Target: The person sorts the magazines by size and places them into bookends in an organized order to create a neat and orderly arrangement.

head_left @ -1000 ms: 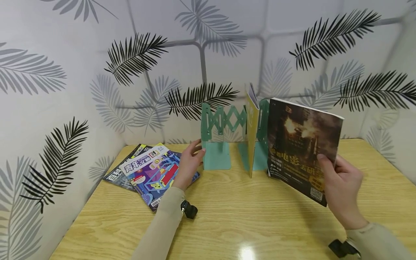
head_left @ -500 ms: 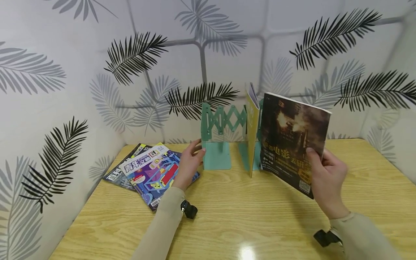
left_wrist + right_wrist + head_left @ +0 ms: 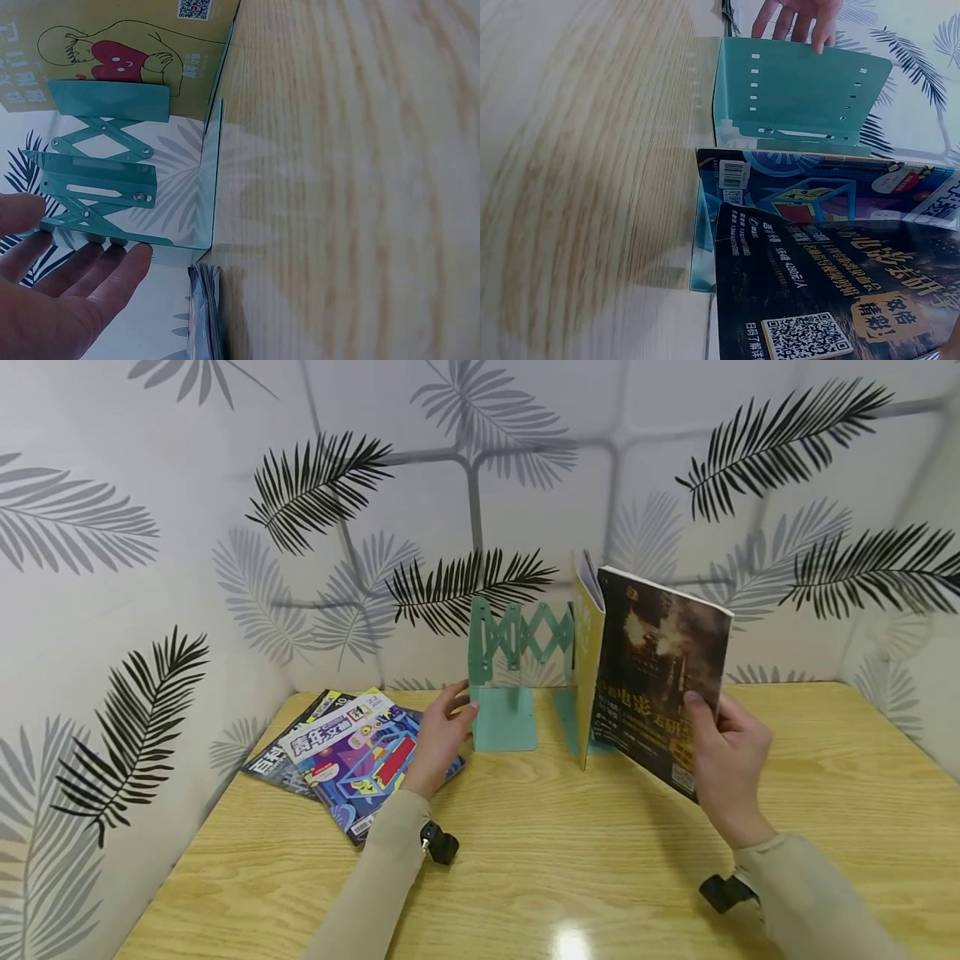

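A green expandable bookend (image 3: 504, 720) stands at the back of the wooden table. My left hand (image 3: 438, 737) holds its left end panel, thumb inside and fingers against the outer face in the left wrist view. A yellow-backed magazine (image 3: 588, 685) stands upright in the right part of the bookend; its other, blue-purple cover (image 3: 817, 184) shows in the right wrist view. My right hand (image 3: 729, 768) grips a dark magazine (image 3: 648, 677) by its near right edge, thumb on the printed face. This magazine is tilted, its far edge close alongside the yellow one, hiding the bookend's right end.
Several magazines (image 3: 367, 756) lie overlapped on the table left of my left hand, a purple cover on top. A leaf-patterned backdrop (image 3: 525, 510) rises behind the table (image 3: 562, 868). Bare wood stretches in front of the bookend.
My right hand has carried the dark magazine leftward and slightly up, closer to the yellow one, and it now overlaps the bookend's right end. The left hand stays at the left panel.
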`<state>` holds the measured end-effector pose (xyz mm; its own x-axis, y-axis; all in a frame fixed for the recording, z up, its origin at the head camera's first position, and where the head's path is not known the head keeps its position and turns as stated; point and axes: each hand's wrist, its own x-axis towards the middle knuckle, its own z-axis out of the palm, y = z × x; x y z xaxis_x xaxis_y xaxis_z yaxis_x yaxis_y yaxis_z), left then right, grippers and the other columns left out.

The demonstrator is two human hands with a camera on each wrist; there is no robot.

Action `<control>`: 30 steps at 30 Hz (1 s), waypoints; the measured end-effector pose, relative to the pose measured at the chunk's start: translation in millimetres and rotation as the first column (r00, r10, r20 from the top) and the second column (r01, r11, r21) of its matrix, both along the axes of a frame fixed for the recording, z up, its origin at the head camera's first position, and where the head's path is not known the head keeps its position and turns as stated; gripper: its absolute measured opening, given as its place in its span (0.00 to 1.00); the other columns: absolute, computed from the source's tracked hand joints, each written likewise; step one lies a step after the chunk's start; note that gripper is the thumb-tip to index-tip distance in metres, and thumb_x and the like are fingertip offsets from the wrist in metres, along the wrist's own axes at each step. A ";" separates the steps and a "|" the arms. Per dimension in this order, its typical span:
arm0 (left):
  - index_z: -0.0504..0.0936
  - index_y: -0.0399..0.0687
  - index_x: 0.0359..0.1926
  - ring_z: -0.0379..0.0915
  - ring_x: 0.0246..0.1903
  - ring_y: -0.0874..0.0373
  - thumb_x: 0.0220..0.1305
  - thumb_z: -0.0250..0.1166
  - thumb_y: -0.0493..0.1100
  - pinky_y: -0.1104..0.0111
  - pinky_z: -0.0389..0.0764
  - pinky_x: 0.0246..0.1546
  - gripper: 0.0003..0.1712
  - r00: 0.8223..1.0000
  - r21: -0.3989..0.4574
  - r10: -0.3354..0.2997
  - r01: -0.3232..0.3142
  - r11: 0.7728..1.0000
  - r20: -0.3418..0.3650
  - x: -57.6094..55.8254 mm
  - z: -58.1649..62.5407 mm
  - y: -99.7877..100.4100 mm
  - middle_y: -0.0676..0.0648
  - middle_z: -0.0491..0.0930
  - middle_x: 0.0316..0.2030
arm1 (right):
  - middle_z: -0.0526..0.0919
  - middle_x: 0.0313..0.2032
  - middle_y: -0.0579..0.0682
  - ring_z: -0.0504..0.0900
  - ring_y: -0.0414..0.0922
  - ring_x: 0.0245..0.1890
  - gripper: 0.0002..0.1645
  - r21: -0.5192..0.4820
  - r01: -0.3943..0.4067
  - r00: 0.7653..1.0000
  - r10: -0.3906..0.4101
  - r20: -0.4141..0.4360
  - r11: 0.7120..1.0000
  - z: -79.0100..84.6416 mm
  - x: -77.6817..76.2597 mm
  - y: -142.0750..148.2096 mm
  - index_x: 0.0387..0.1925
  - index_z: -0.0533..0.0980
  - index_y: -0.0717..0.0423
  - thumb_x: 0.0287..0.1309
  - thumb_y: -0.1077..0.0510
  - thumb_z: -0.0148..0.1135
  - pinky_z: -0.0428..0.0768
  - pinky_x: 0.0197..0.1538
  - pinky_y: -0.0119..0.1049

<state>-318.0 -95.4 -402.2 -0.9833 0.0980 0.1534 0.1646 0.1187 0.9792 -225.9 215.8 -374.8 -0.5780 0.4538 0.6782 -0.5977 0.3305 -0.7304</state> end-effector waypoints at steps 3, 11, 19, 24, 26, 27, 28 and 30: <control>0.68 0.56 0.71 0.73 0.58 0.48 0.74 0.57 0.45 0.51 0.76 0.54 0.26 1.000 0.006 -0.003 0.003 1.000 -0.001 0.2 -0.2 -0.9 0.43 0.72 0.63 | 0.59 0.11 0.46 0.53 0.38 0.11 0.13 0.013 0.014 1.000 -0.014 0.003 1.000 0.0 -5.1 -3.0 0.39 0.83 0.71 0.67 0.62 0.61 0.53 0.17 0.31; 0.68 0.56 0.71 0.72 0.58 0.48 0.74 0.57 0.45 0.51 0.76 0.54 0.27 1.000 -0.002 0.008 -0.008 1.000 0.007 -0.4 -2.3 -2.0 0.43 0.72 0.63 | 0.57 0.11 0.47 0.52 0.39 0.12 0.14 -0.001 0.001 1.000 -0.001 -0.009 1.000 3.7 -18.0 -12.1 0.37 0.83 0.71 0.68 0.61 0.59 0.52 0.18 0.32; 0.68 0.57 0.71 0.72 0.59 0.49 0.73 0.57 0.46 0.51 0.76 0.54 0.27 1.000 -0.013 0.001 -0.001 1.000 0.004 -0.6 -1.2 0.1 0.43 0.72 0.63 | 0.59 0.12 0.47 0.53 0.38 0.12 0.15 -0.059 -0.002 1.000 0.002 -0.016 0.998 19.4 -16.9 -28.1 0.34 0.80 0.75 0.68 0.62 0.58 0.52 0.19 0.31; 0.68 0.58 0.71 0.72 0.58 0.50 0.73 0.58 0.46 0.52 0.76 0.55 0.27 1.000 -0.011 0.005 -0.005 1.000 0.007 0.1 -0.7 -0.1 0.44 0.72 0.63 | 0.59 0.12 0.46 0.53 0.39 0.14 0.14 -0.084 0.004 1.000 -0.006 -0.024 0.996 21.9 -20.9 -33.9 0.35 0.81 0.76 0.67 0.64 0.58 0.52 0.20 0.32; 0.67 0.58 0.71 0.72 0.58 0.50 0.73 0.57 0.46 0.51 0.76 0.55 0.27 1.000 -0.008 0.004 -0.004 1.000 0.007 0.2 -1.0 -0.1 0.44 0.72 0.63 | 0.58 0.13 0.46 0.53 0.39 0.14 0.15 -0.089 0.010 1.000 -0.013 -0.029 0.996 22.5 -22.8 -35.3 0.33 0.80 0.76 0.67 0.64 0.58 0.51 0.21 0.32; 0.67 0.57 0.71 0.72 0.59 0.49 0.73 0.57 0.46 0.51 0.76 0.55 0.27 1.000 -0.007 0.004 -0.004 1.000 0.007 0.2 -1.2 -0.1 0.44 0.71 0.63 | 0.59 0.13 0.46 0.53 0.38 0.14 0.15 -0.093 0.010 0.999 -0.013 -0.033 0.996 22.9 -23.8 -36.1 0.33 0.80 0.76 0.67 0.64 0.58 0.52 0.21 0.32; 0.67 0.57 0.71 0.72 0.59 0.49 0.73 0.57 0.46 0.51 0.76 0.55 0.28 1.000 -0.007 0.004 -0.004 1.000 0.007 0.1 -1.3 -0.1 0.44 0.71 0.63 | 0.60 0.13 0.46 0.53 0.38 0.14 0.15 -0.098 0.008 0.999 -0.012 -0.037 0.995 22.8 -25.2 -36.9 0.33 0.80 0.76 0.67 0.64 0.58 0.52 0.21 0.32; 0.67 0.57 0.71 0.72 0.59 0.50 0.73 0.57 0.46 0.51 0.76 0.55 0.27 1.000 -0.006 0.006 -0.006 1.000 0.009 0.0 -2.0 -0.2 0.44 0.71 0.63 | 0.60 0.13 0.45 0.54 0.38 0.15 0.15 -0.107 -0.001 0.999 -0.004 -0.043 0.994 22.6 -27.7 -38.7 0.34 0.81 0.76 0.67 0.64 0.58 0.52 0.21 0.32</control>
<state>-318.0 -95.6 -404.2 -0.9852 0.0933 0.1437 0.1548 0.1251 0.9800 -253.6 177.1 -352.3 -0.5483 0.5259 0.6502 -0.6291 0.2530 -0.7350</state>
